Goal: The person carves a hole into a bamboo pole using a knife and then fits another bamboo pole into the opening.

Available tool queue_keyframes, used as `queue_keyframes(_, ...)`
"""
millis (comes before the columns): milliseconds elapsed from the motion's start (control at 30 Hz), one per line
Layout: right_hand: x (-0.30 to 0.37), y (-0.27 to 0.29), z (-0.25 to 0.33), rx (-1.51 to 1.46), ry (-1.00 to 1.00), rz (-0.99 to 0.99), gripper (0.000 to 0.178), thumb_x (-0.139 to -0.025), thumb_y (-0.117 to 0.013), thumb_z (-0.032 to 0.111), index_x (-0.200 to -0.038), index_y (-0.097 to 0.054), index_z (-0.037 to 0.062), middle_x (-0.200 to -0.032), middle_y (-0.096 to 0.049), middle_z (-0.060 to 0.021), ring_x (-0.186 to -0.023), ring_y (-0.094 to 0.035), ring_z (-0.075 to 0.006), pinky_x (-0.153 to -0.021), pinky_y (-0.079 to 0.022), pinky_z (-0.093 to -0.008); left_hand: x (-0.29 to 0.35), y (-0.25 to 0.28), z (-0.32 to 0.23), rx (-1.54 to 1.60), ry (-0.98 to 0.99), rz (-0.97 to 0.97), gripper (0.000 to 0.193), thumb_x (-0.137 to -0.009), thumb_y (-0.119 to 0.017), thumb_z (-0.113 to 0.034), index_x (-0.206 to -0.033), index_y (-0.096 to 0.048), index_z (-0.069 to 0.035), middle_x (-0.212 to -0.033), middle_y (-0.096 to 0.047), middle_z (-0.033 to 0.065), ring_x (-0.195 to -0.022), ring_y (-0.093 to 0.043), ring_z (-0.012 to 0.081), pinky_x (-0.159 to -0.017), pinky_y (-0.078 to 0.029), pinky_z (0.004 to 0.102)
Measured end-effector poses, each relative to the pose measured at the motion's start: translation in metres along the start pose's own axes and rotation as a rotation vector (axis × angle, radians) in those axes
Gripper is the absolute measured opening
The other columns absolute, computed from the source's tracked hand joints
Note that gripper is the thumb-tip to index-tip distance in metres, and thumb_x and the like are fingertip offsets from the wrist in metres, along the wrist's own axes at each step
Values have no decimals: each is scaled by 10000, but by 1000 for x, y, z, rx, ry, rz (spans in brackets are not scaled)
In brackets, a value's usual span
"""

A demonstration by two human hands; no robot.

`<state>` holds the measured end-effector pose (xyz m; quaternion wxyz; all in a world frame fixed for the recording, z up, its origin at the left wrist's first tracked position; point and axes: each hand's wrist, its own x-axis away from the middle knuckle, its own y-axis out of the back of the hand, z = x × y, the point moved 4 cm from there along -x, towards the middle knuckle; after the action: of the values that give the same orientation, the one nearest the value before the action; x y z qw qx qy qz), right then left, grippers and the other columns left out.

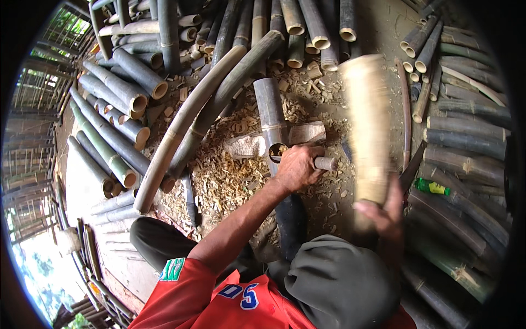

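A dark bamboo tube (269, 104) lies lengthwise in front of me across a pale wood block (308, 133), with a round hole (278, 153) cut in its upper side. Beside that hole my left hand (300, 168) is closed round a chisel (326, 163); its round wooden handle end sticks out to the right, while the blade is hidden by the hand and tube. On the right, my right hand (387, 213) grips the narrow end of a thick, pale wooden mallet (366, 123). Hand and mallet are smeared by motion, the mallet raised upright, apart from the chisel.
Wood chips (219, 175) cover the ground round the tube. Two long bamboo poles (189, 126) slant at the left, near a knife (189, 200). Cut bamboo tubes (129, 93) are piled left, behind and right. A long dark blade (412, 167) and a green bottle (433, 186) lie right.
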<state>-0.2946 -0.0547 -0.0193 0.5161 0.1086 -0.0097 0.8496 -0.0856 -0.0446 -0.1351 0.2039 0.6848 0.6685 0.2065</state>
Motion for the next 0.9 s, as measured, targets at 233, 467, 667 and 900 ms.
queue_keyframes(233,4,-29,-52,153,189,-131,1020,-774,-822,174,-1563,-222,-64,-1351,-522,-262,-1233,-524,-358,-1066,-410,-466,7,9,7,111,-58,-108,253,-794,-721,-165,-1028,-767,-81,-890,-743,160,-819,-718,380,-764,-583,455)
queue_keyframes(467,3,-16,-59,162,26,-271,938,-828,-774,102,-1551,-216,-115,-1321,-535,-219,-1170,-563,-258,-1019,-485,-382,-94,53,24,548,116,264,395,-875,-699,-462,-792,-707,-76,-703,-663,101,-679,-630,160,-645,-526,409)
queue_keyframes(667,-18,18,-21,153,78,-414,892,-838,-733,137,-1570,-266,-65,-1394,-497,-217,-1214,-522,-283,-1054,-418,-377,-121,-31,87,978,-30,817,158,-973,-692,-141,-1072,-646,-26,-839,-651,54,-741,-618,155,-650,-512,300)
queue_keyframes(900,-48,-3,-19,693,156,-135,943,-827,-785,168,-1571,-267,-92,-1476,-495,-235,-1358,-510,-322,-1151,-396,-381,-95,-34,61,276,-109,585,265,-930,-698,-58,-1184,-637,-17,-1000,-659,75,-878,-633,171,-725,-548,304)
